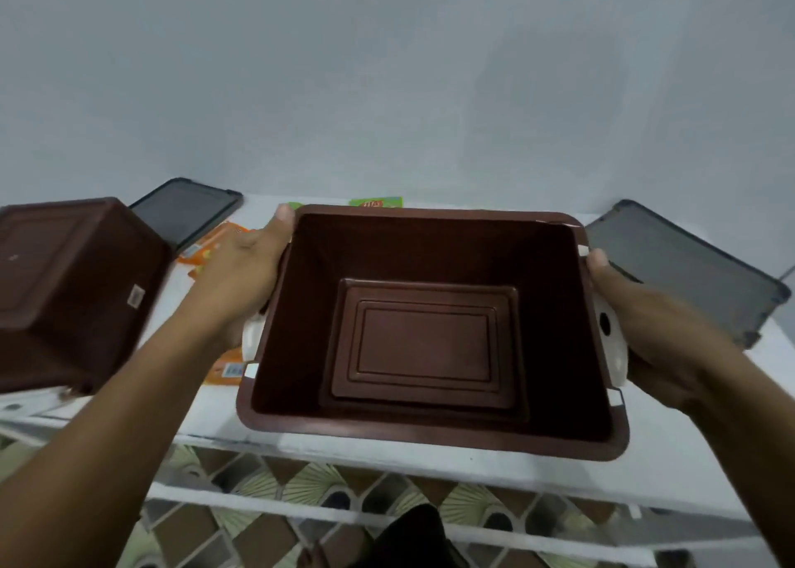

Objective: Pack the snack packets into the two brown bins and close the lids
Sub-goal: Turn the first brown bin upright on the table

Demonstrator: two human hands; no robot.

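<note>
Brown bin (pixel 426 343) sits at the centre of the view, mouth facing you, nothing inside it, held between both hands over the white table (pixel 206 412); you cannot tell whether its base touches the surface. Your left hand (pixel 245 262) grips the left wall with the thumb laid along the rim, just above the white latch (pixel 254 335). Your right hand (pixel 645 309) grips the right wall, thumb at the rim, palm against the other white latch (pixel 611 339); the fingers of both hands are hidden behind the bin. The second brown bin (pixel 73 283) lies at the left edge, tipped so that its underside and a small label (pixel 137 296) face you. One dark lid (pixel 187 212) lies flat at the back left, beside that bin. The other dark lid (pixel 684 275) lies at the right, partly covered by your right hand. Orange snack packets (pixel 215 240) lie on the table beneath your left hand and forearm, with one more orange packet (pixel 226 367) near the bin's front left corner. Green snack packets (pixel 376 202) show just behind the bin's far rim, mostly hidden by it. A plain pale grey wall (pixel 387 72) rises directly behind the table. Below the front edge, white bars cross over a patterned tile floor (pixel 301 485).
</note>
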